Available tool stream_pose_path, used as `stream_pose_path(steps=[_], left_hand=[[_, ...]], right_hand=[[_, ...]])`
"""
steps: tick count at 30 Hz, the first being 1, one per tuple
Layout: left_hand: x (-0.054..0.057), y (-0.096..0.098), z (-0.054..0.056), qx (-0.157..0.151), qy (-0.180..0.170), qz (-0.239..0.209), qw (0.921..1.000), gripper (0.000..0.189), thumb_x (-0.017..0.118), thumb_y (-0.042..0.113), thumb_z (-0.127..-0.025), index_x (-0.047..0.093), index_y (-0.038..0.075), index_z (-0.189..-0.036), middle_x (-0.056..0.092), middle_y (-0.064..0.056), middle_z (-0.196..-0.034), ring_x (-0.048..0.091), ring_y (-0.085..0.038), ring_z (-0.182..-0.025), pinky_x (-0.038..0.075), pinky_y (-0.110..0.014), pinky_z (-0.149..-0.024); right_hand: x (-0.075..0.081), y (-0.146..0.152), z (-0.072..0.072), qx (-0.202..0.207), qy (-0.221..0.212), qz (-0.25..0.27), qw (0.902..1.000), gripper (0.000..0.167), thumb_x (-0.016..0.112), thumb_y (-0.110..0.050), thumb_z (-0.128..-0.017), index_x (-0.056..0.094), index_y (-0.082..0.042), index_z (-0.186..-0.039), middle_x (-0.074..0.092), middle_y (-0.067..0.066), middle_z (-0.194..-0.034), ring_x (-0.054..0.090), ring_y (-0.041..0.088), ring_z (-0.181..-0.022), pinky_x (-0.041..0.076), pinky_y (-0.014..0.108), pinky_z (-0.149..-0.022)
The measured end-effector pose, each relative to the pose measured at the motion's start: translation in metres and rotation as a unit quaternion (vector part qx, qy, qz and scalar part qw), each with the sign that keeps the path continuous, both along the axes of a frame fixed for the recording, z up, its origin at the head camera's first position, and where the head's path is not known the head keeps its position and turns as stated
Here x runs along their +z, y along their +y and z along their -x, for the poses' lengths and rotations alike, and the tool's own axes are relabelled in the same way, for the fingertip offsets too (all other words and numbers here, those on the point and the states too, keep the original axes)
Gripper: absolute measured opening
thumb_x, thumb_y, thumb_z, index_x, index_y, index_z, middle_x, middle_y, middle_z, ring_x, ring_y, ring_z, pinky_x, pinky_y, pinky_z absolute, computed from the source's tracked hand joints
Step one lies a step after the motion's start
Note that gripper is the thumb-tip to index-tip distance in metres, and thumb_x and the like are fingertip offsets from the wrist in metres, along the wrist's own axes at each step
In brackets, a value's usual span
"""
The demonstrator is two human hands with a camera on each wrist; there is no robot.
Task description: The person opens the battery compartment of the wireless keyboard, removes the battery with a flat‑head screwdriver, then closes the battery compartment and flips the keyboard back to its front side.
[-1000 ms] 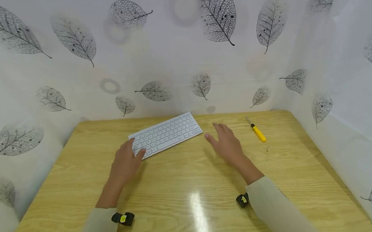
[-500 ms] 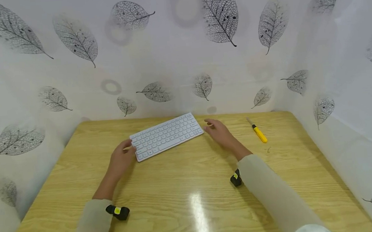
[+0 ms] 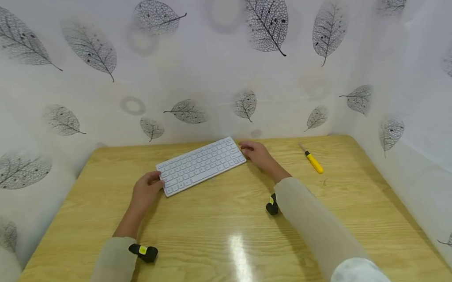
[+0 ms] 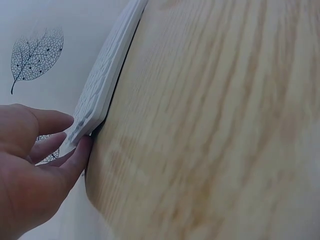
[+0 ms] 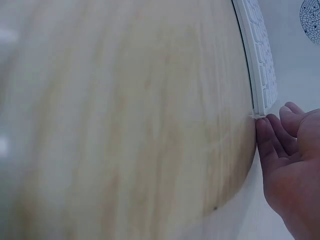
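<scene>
A white keyboard lies slanted on the wooden table, its right end farther back. My left hand holds its left end. In the left wrist view the thumb of the left hand is over the keys, and fingertips are at the lower edge of the keyboard. My right hand is at the right end. Seen from the right wrist, straight fingers of the right hand meet the bottom corner of the keyboard, while its thumb stands apart from them.
A screwdriver with a yellow handle lies to the right of the right hand. The wooden table runs back to a white curtain with a leaf print, which also hangs along both sides.
My right hand has moved left and back to the keyboard's right end. The left hand has shifted from over the left keys to the left edge. The keyboard stays about where it was.
</scene>
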State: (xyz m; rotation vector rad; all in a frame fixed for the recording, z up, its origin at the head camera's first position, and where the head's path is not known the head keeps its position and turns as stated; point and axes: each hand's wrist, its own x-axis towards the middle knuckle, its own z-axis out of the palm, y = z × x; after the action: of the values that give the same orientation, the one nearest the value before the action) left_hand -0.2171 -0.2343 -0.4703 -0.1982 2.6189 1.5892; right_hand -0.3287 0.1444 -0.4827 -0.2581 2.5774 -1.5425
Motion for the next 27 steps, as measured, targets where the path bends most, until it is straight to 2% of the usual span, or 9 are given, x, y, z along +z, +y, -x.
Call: stream_pose_path(steps=[3, 8, 14, 27], left_hand=[[-0.003, -0.002, 0.002, -0.005, 0.000, 0.003, 1.0000, 0.048, 0.055, 0.010, -0.101, 0.045, -0.005, -0.145, 0.050, -0.027, -0.146, 0.048, -0.038, -0.136, 0.040, -0.047, -0.113], [-0.007, -0.005, 0.004, -0.018, 0.005, 0.005, 0.9998, 0.047, 0.056, 0.008, -0.101, 0.046, -0.006, -0.145, 0.050, -0.027, -0.146, 0.049, -0.039, -0.135, 0.041, -0.049, -0.112], [-0.010, -0.007, 0.006, -0.024, 0.012, -0.001, 0.9996, 0.046, 0.056, 0.005, -0.101, 0.046, -0.007, -0.144, 0.050, -0.028, -0.146, 0.050, -0.039, -0.135, 0.041, -0.048, -0.112], [-0.010, -0.009, 0.005, -0.018, -0.015, -0.011, 0.9997, 0.046, 0.053, 0.011, -0.104, 0.045, -0.003, -0.147, 0.050, -0.023, -0.148, 0.049, -0.036, -0.137, 0.040, -0.048, -0.113]], right_hand=[[-0.001, -0.001, 0.005, 0.006, -0.007, 0.007, 0.9999, 0.037, 0.053, -0.011, -0.104, 0.059, -0.005, -0.140, 0.060, 0.016, -0.140, 0.059, 0.027, -0.123, 0.050, 0.039, -0.102], [0.000, -0.002, 0.012, 0.021, -0.012, -0.010, 0.9997, 0.036, 0.053, -0.007, -0.104, 0.059, -0.002, -0.138, 0.061, 0.017, -0.139, 0.062, 0.028, -0.119, 0.051, 0.038, -0.100], [0.002, -0.004, 0.016, 0.018, -0.015, -0.039, 0.9990, 0.034, 0.054, -0.005, -0.101, 0.064, -0.004, -0.134, 0.063, 0.015, -0.137, 0.058, 0.027, -0.123, 0.049, 0.041, -0.103], [-0.001, -0.008, 0.020, 0.007, -0.039, 0.010, 0.9992, 0.036, 0.056, -0.003, -0.099, 0.062, 0.001, -0.134, 0.064, 0.020, -0.133, 0.063, 0.025, -0.110, 0.053, 0.030, -0.090]])
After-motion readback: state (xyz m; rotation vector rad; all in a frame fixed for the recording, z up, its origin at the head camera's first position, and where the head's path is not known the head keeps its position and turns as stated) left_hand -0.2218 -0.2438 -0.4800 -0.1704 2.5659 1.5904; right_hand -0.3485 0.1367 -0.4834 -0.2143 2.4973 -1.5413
